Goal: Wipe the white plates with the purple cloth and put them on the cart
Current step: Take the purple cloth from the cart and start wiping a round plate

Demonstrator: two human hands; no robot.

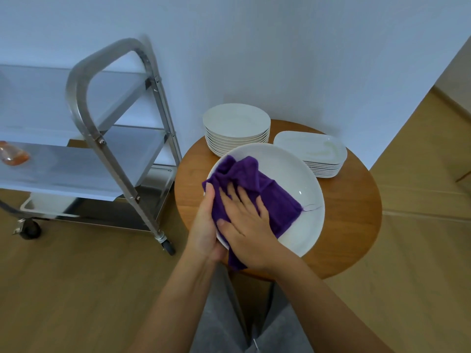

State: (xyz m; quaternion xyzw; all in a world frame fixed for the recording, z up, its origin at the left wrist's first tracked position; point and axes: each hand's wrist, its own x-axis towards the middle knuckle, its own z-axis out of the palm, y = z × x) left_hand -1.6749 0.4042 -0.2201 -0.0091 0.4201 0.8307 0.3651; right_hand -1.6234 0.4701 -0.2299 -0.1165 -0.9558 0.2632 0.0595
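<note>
A large round white plate point(298, 179) is held tilted above the round wooden table point(354, 225). My left hand point(205, 233) grips its near left rim, thumb on top. My right hand point(246, 225) presses the purple cloth point(272, 197) flat against the plate's face with straight fingers. Behind it stand a stack of round white plates point(237, 123) and a stack of rectangular white plates point(313, 151). The steel cart point(107, 138) stands to the left.
The cart has three shelves and castor wheels point(168, 247). An orange-tinted object point(14, 154) lies on its middle shelf and a white tray point(48, 203) on the bottom one. A white wall runs behind; wooden floor all around.
</note>
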